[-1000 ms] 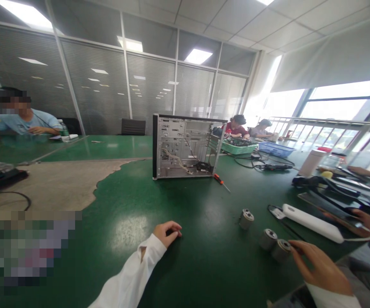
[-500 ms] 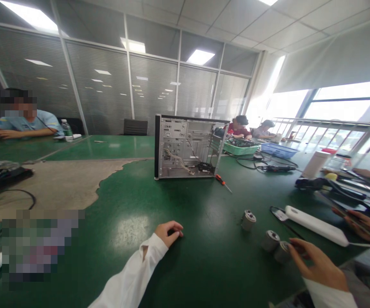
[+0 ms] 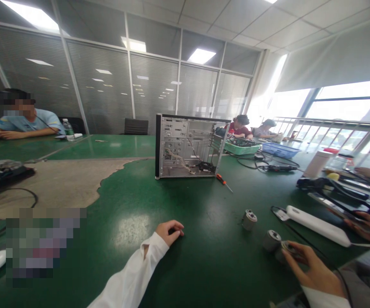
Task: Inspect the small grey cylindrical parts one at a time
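Observation:
My left hand (image 3: 169,232) rests on the green tabletop (image 3: 201,261), fingers loosely curled in towards the thumb and nothing visible in them. At the lower right, my right hand (image 3: 315,263) has thumb and fingers around a small grey metal cylinder (image 3: 281,255), which looks like a small electric motor and is partly hidden by the fingers. Right beside it stands a second such motor (image 3: 272,241). A third motor (image 3: 249,220) is upright a little farther off, apart from the others.
Farther back stands an open computer case (image 3: 189,147), with an orange-handled screwdriver (image 3: 222,180) by its corner. A white power strip (image 3: 318,226) lies right of the motors. Green (image 3: 242,149) and blue baskets (image 3: 279,149) stand behind. Another person's hand (image 3: 366,226) holds a phone-like device at right.
My right hand has shifted slightly left and its fingers have closed farther around the nearest motor. My left hand stays where it was.

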The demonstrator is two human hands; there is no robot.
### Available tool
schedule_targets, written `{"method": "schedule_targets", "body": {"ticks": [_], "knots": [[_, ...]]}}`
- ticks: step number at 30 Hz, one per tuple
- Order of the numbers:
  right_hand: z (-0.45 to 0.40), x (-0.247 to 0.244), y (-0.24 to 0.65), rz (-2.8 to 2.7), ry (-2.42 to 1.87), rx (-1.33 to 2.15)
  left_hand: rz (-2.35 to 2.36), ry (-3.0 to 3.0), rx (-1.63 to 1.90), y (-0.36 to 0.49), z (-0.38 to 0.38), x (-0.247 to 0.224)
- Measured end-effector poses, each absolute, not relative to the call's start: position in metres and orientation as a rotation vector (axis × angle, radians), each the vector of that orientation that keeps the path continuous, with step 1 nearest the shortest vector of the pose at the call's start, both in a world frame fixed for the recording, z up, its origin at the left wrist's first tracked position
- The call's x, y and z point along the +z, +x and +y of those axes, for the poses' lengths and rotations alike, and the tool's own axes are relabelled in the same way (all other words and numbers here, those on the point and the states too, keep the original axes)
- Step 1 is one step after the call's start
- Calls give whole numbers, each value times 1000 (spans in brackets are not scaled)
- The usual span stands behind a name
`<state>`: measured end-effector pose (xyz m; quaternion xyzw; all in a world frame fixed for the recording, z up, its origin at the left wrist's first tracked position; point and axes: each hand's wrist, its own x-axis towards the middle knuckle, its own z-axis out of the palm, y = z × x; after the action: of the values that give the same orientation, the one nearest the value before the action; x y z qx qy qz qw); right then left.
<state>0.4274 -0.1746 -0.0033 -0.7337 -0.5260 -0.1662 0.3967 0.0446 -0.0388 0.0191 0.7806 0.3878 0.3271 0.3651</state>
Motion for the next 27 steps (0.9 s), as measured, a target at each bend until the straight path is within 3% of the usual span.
{"method": "schedule_targets", "body": {"ticks": [5, 11, 19, 27], "knots": [[-190, -5, 417, -1457, -1833, -380, 986, 2009, 843, 44, -38, 18], [-176, 6, 346, -1633, -1486, -315, 1013, 1997, 901, 46, -36, 11], [-69, 44, 207, -2141, -997, 255, 1448, 1743, 1318, 23, -23, 12], [0, 10, 154, -1903, -922, 605, 1555, 1724, 1541, 0, -10, 7]]}}
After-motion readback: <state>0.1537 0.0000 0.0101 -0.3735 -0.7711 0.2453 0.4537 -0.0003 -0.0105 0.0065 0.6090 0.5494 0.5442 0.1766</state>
